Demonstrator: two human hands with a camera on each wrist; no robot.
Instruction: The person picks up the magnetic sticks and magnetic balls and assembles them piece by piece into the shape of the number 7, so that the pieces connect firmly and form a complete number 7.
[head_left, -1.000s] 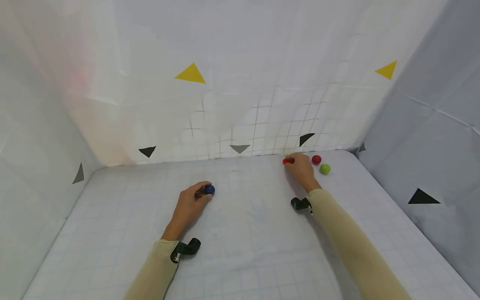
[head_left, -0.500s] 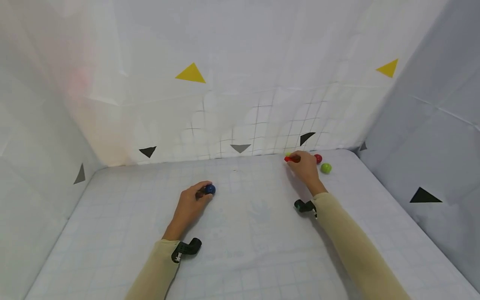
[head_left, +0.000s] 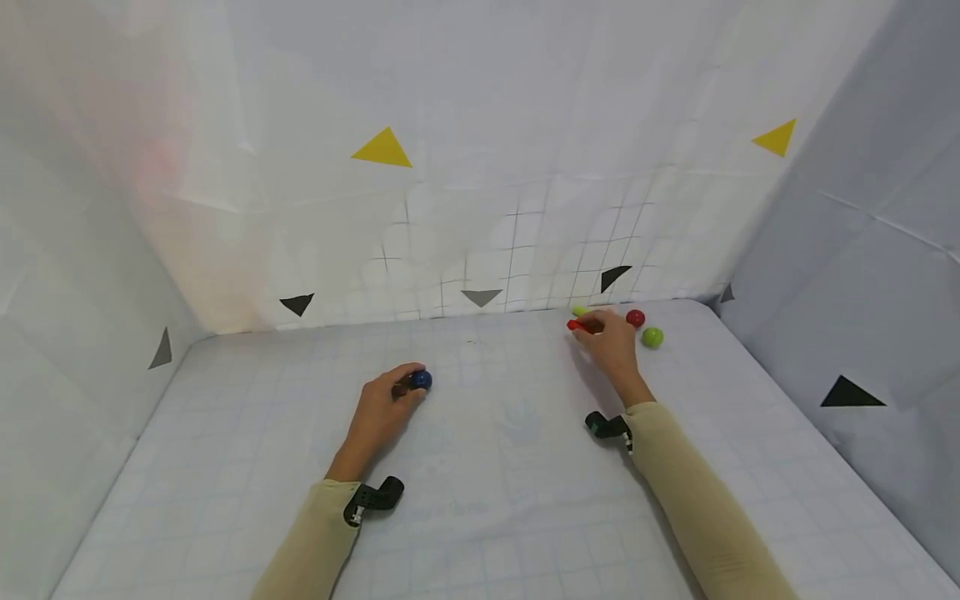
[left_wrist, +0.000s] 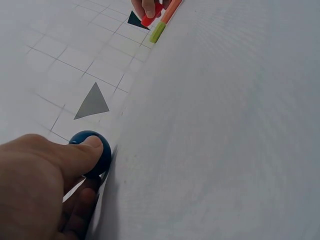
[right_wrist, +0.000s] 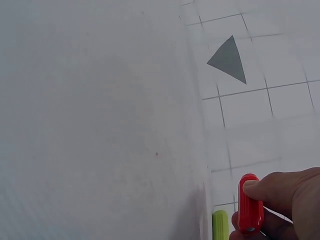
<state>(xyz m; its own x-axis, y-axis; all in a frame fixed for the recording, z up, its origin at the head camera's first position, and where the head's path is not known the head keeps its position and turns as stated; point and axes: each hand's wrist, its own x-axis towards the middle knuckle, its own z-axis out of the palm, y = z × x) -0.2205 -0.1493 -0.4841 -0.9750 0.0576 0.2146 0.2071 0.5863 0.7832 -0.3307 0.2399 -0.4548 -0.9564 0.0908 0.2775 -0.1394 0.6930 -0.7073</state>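
Left of the lime-green ball (head_left: 652, 337), my right fingers (head_left: 600, 316) narrowly pinch the red ribbed stick (right_wrist: 249, 215); farther left, my left fingers (head_left: 402, 371) grip the blue ball (head_left: 422, 380) wider, probably against rolling.

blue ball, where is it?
In the head view, the blue ball is left of centre, pinched in the left hand, below and left of the gray triangle on the back wall.
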